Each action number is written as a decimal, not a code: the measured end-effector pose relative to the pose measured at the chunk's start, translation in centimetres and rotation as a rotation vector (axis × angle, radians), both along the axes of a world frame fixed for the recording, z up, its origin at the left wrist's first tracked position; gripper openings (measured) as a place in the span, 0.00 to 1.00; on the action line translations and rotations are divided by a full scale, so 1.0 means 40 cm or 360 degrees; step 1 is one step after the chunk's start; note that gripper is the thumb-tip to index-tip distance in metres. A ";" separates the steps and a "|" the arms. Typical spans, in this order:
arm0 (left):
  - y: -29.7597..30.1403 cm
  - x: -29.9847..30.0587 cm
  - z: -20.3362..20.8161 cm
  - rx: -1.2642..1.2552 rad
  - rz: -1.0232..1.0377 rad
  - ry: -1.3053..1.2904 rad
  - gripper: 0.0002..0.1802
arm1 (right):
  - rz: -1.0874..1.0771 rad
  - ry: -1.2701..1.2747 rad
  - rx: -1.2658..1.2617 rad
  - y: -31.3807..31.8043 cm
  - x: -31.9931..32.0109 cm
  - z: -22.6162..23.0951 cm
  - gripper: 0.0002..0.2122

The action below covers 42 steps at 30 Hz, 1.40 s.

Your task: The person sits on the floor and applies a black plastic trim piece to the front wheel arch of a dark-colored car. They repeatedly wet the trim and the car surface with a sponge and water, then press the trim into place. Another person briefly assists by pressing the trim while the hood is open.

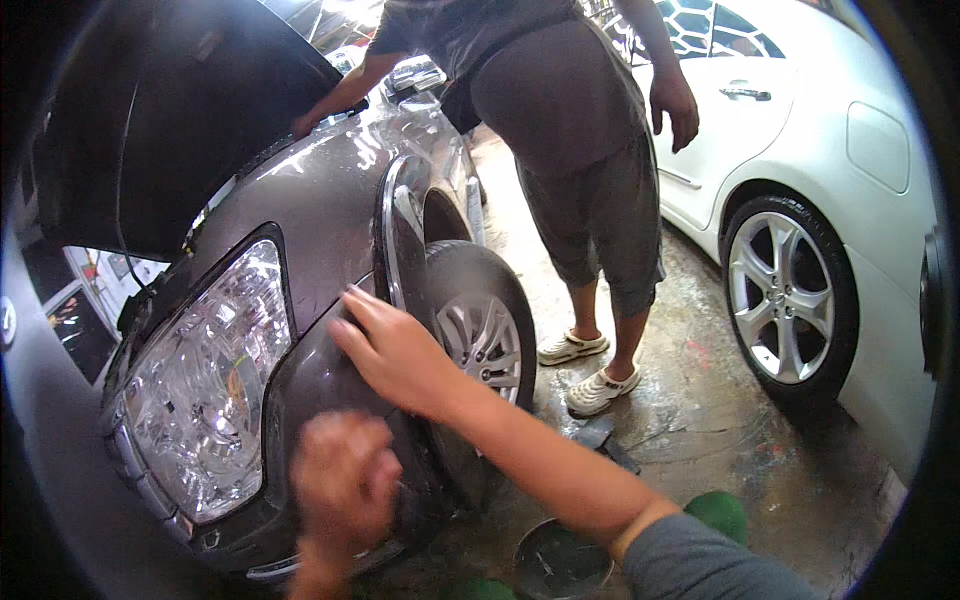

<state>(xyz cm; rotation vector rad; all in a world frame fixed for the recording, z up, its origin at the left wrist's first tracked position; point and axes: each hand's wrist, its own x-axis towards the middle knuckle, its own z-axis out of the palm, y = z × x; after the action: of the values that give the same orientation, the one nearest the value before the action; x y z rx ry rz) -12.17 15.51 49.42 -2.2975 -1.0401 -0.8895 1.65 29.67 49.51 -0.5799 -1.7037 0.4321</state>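
Beside the headlight (215, 385) of a dark grey car, my right hand (395, 360) reaches in from the lower right. Its fingers are stretched out against the car's bumper corner (325, 365), by the seam below the fender (310, 215), with nothing seen in them. Lower and nearer, my left hand (345, 475) is in front of the same bumper. Motion smears it; the fingers look curled, but whether they hold or touch anything cannot be made out. Just beyond my right hand is the wheel arch trim (397, 235), with the front wheel (483, 325) behind.
The car's hood (170, 110) stands raised at the upper left. Another person (570, 120) stands past the wheel, one hand on the car's edge. A white car (820, 130) is parked at the right. A black bucket (562, 560) sits on the wet floor (690, 410) near me.
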 end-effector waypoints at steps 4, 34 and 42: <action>0.212 0.029 0.251 -0.0001 0.0852 0.0855 0.32 | -0.0065 0.0597 -0.0243 -0.148 0.134 -0.183 0.20; 0.518 0.091 0.251 -0.0009 0.0876 0.1339 0.40 | -0.0120 0.1744 -0.1139 0.027 0.354 -0.536 0.14; 0.507 0.100 0.309 -0.0491 0.0575 0.1004 0.50 | 0.0081 0.1299 -0.1261 0.050 0.324 -0.240 0.14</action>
<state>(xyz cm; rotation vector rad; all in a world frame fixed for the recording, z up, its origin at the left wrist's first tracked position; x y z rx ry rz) -8.17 35.80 61.79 -2.2716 -1.2827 0.1509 14.62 31.65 39.92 -0.7744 -0.7214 1.2160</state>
